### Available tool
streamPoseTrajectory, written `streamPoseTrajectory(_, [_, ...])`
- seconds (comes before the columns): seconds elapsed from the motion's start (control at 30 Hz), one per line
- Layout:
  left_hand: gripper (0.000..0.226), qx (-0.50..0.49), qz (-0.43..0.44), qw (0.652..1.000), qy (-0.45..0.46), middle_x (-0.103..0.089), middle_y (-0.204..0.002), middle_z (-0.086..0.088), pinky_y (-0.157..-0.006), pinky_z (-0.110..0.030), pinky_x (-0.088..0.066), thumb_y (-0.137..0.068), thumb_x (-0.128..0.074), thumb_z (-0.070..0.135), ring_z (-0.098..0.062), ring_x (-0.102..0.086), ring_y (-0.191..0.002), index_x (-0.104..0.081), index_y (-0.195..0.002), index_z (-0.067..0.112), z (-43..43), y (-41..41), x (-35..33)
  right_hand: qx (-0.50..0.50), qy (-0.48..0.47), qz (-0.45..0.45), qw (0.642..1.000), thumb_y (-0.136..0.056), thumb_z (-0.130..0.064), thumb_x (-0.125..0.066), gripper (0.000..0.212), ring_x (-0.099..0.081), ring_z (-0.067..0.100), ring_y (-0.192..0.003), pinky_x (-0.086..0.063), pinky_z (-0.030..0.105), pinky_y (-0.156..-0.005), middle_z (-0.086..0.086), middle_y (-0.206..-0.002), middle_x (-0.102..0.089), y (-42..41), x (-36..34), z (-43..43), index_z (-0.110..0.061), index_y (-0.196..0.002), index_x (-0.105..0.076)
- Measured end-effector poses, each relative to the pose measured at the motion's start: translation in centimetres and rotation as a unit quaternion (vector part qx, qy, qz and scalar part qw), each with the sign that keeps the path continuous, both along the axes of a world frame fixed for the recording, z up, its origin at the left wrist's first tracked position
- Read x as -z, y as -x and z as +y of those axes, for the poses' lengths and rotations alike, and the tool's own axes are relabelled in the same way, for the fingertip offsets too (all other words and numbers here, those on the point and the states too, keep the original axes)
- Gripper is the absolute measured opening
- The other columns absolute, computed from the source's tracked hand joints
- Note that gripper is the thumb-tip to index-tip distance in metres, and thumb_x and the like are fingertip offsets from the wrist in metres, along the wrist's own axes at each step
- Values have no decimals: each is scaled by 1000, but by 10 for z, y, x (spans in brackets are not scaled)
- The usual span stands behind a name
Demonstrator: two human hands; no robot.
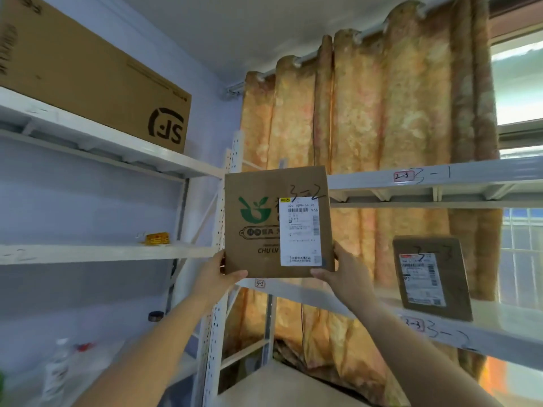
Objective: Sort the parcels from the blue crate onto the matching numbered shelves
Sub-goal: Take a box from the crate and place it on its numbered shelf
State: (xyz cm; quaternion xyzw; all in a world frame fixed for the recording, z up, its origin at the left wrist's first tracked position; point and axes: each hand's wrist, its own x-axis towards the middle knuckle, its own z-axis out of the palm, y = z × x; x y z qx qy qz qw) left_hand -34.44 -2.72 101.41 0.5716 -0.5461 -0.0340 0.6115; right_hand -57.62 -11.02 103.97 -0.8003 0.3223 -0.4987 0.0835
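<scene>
While my left hand point(223, 270) and right hand point(340, 270) grip the lower corners of the cardboard parcel point(255, 230), thumbs on its front face, I hold it upright at the front edge of the middle shelf point(499, 345), just above a small tag point(260, 283) reading 3-2; I cannot tell whether it already rests there. On the parcel I read a handwritten 3-2, a green bowl-and-leaf logo, "CHU LV" and a white shipping label point(299, 230) whose top line starts 020 1099. I judge this one matched to its shelf and about to be placed. Further along that shelf, marked 3-2 in pen, a darker parcel point(432, 277) stands upright with 3-3 written on it, so at least one parcel is already shelved, perhaps wrongly. Above, the upper shelf point(476, 174) carries a 2-3 tag and a handwritten 3-1. Farthest left, a big SF carton point(97, 74) sits on top of the other rack. I see no blue crate, so what remains is unknown
</scene>
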Motion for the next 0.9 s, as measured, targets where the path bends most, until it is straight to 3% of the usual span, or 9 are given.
streamPoseTrajectory(0.17, [55,-21,1,999,30,-61,-120,-5,-93,-28,-46,-81,-71,9,-20,-58,-108,-50,-132,9,-8,-6,-19,-13,12,-5,1000,-90,-9,-58,57,-56,27,-117,-42,28,-82,5,-128,-61,-11,-15,-15,-18,-141,-36])
streamPoseTrajectory(0.3, [51,-36,-1,998,46,-63,-120,-11,-91,-33,-48,-81,-69,8,-27,-60,-106,-52,-130,8,-28,-26,-12,-22,22,-17,999,-92,-4,-53,66,-58,30,-113,-41,32,-77,4,-127,-61,-33,-1,-39,-27,-147,-25])
streamPoseTrajectory(0.43, [51,-30,2,999,35,-63,-117,-10,-96,-38,-48,-84,-67,8,-27,-59,-105,-51,-131,12,-62,-63,2,-21,41,-7,999,-90,-6,-57,64,-60,28,-109,-42,32,-75,3,-125,-63,-64,11,-73,-24,-145,-31])
streamPoseTrajectory(0.6, [50,-9,58,998,36,-64,-106,-6,-98,-44,-48,-83,-64,-1,-25,-59,-102,-54,-131,11,-124,-120,10,8,30,11,999,-85,-9,-65,71,-52,22,-124,-46,37,-95,0,-131,-59,-117,12,-126,-25,-147,-32])
streamPoseTrajectory(0.77, [51,12,118,993,26,-68,-112,-13,-97,-44,-49,-81,-66,-2,-27,-63,-102,-56,-129,11,-203,-163,13,36,18,-2,999,-84,-5,-64,72,-54,21,-120,-39,25,-84,-3,-132,-60,-161,8,-185,-28,-146,-34])
streamPoseTrajectory(0.9, [66,123,167,978,29,-59,-121,-1,-99,-26,-38,-86,-60,-4,-14,-54,-111,-37,-141,22,-253,-174,15,71,4,-22,997,-88,-1,-57,72,-57,24,-115,-36,22,-74,-1,-128,-62,-184,28,-225,-23,-149,-26])
